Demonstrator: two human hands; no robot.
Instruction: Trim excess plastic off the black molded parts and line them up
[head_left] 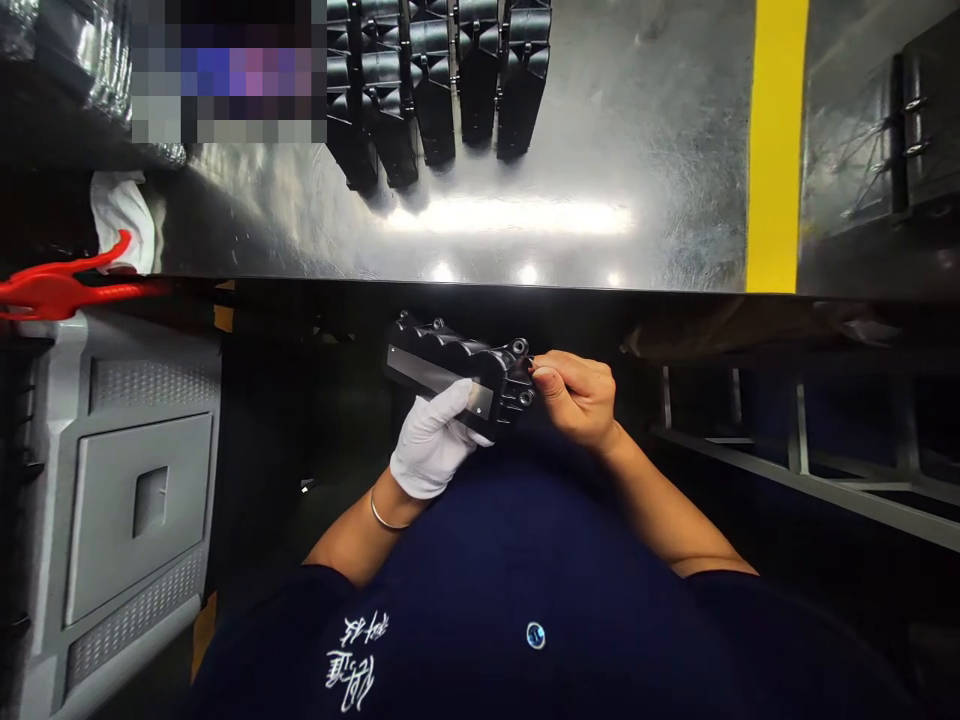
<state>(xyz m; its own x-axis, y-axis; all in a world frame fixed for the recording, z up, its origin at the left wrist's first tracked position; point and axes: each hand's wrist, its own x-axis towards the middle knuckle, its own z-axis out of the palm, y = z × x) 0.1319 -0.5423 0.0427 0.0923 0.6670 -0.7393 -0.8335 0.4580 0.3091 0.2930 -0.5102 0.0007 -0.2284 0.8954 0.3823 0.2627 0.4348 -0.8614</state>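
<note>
A black moulded plastic part [442, 350] with a scalloped side, a smooth flat strip and round bosses at its right end is held in front of my body, below the table edge. My left hand [435, 440], in a white glove, is closed around its lower side, thumb on the flat strip. My bare right hand [577, 395] is at the part's right end, thumb and forefinger pinched together beside the bosses. Something small and thin shows at those fingertips, too small to name.
Several similar black parts [517, 80] stand in rows on the shiny metal table [637, 150]. A yellow strip [776, 150] crosses the table at right. At left are a white cloth [124, 220], a red plastic tool [67, 285] and a grey case [139, 510]. A metal frame [802, 430] stands at right.
</note>
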